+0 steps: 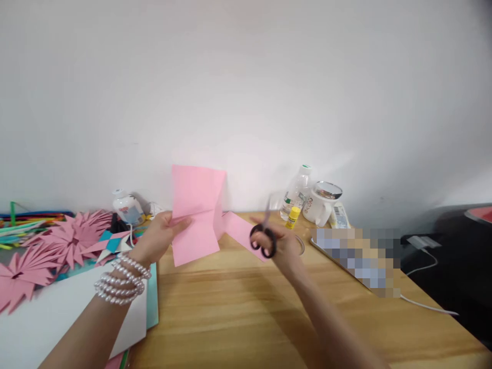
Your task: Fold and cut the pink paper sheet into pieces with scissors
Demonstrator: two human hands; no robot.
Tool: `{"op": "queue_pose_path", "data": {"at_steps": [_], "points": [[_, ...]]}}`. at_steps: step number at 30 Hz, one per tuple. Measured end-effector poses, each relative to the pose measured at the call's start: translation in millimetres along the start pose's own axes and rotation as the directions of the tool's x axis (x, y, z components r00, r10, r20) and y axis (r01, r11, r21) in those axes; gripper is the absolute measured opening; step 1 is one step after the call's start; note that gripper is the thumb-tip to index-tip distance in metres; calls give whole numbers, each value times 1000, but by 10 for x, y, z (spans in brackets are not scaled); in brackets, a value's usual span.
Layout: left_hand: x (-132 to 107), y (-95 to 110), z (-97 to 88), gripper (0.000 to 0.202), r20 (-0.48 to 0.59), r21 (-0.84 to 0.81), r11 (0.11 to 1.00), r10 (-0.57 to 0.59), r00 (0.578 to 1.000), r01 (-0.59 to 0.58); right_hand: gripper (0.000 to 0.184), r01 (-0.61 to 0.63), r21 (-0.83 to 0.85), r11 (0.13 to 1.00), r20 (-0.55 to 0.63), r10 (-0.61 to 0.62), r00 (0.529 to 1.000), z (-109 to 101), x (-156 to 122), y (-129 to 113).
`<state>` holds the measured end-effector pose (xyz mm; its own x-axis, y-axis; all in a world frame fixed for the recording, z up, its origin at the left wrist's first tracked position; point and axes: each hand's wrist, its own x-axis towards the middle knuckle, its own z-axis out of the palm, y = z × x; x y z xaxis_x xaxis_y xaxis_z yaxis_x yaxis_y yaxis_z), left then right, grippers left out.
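The pink sheet [196, 192] is held up near the back of the worktop [215, 307], its left edge pinched between the thumb and fingers of the left hand [156, 236]. A crease crosses it and its right side bends away, so folding appears done; no cut shows in its visible edges, and shaping seems left. The right hand [283, 243] grips the scissors [274, 243], fingers at the dark loops and the blurred blades pointing up, apart from the sheet; whether they are parted I cannot tell. Between the two, a flat pink strip [242, 231] lies on the wood. The paper looks matt and thin, stiff enough to stand out from the grip. To the left, spiky pink rosettes [63, 243] of pointed folds look finished, beside a smooth white sheet [73, 312]. To the right stand a yellow glue stick [292, 218], a clear plastic bottle [298, 192] and a glossy white mug [319, 207]. The worktop has streaked, pale wood grain.
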<state>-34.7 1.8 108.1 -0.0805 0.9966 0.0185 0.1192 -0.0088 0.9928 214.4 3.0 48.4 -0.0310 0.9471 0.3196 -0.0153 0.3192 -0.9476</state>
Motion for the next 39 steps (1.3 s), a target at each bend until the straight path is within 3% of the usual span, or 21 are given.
{"op": "queue_pose_path", "data": {"at_steps": [2, 4, 6, 8, 10, 11, 14, 17, 20, 24, 29, 32, 36, 38, 39], "points": [[18, 49, -6, 32, 96, 27, 999, -26, 995, 23, 36, -156, 158, 975, 167, 129, 977, 183, -86, 58], [1, 111, -9, 34, 124, -23, 1000, 16, 992, -13, 40, -225, 291, 930, 257, 151, 955, 287, -132, 80], [-37, 173, -21, 35, 114, -122, 992, 44, 992, -29, 35, -143, 363, 921, 171, 85, 982, 298, -125, 90], [-82, 225, -40, 36, 112, -209, 978, 17, 994, 7, 28, -27, 396, 918, -19, 38, 999, 239, -79, 122], [-125, 264, -57, 40, 120, -263, 962, -38, 992, 69, 25, -28, 441, 897, -119, 89, 989, 158, -27, 185], [-143, 277, -60, 42, 125, -281, 955, -58, 991, 91, 25, -84, 480, 873, -87, 142, 986, 125, -9, 223], [-169, 285, -55, 44, 169, -301, 947, -64, 983, 113, 30, -283, 570, 771, 148, 242, 959, 99, 0, 310], [-156, 257, -53, 38, 248, -253, 956, -86, 965, 151, 36, -336, 600, 726, 236, 241, 941, 162, -9, 320], [-142, 230, -92, 32, 290, -202, 961, -123, 949, 186, 36, -265, 571, 777, 101, 253, 962, 202, 16, 276], [-148, 230, -188, 30, 281, -153, 975, -110, 953, 158, 34, -120, 506, 854, -110, 201, 973, 101, 48, 124], [-192, 250, -232, 33, 275, -152, 976, -109, 955, 155, 34, -30, 104, 994, -227, 53, 972, -75, -15, -229], [-258, 290, -196, 37, 254, -213, 959, -130, 959, 186, 32, -9, -19, 1000, -257, 4, 966, -122, -49, -374], [-319, 352, -154, 42, 181, -244, 952, -140, 973, 183, 27, 50, 9, 999, -219, -47, 975, -169, -45, -363], [-311, 360, -144, 48, 158, -241, 958, -120, 980, 156, 23, 119, -93, 989, -314, -142, 939, -177, -52, -320], [-299, 358, -139, 51, 155, -240, 960, -106, 982, 142, 21, 158, -155, 975, -385, -207, 899, -171, -67, -309]]}}
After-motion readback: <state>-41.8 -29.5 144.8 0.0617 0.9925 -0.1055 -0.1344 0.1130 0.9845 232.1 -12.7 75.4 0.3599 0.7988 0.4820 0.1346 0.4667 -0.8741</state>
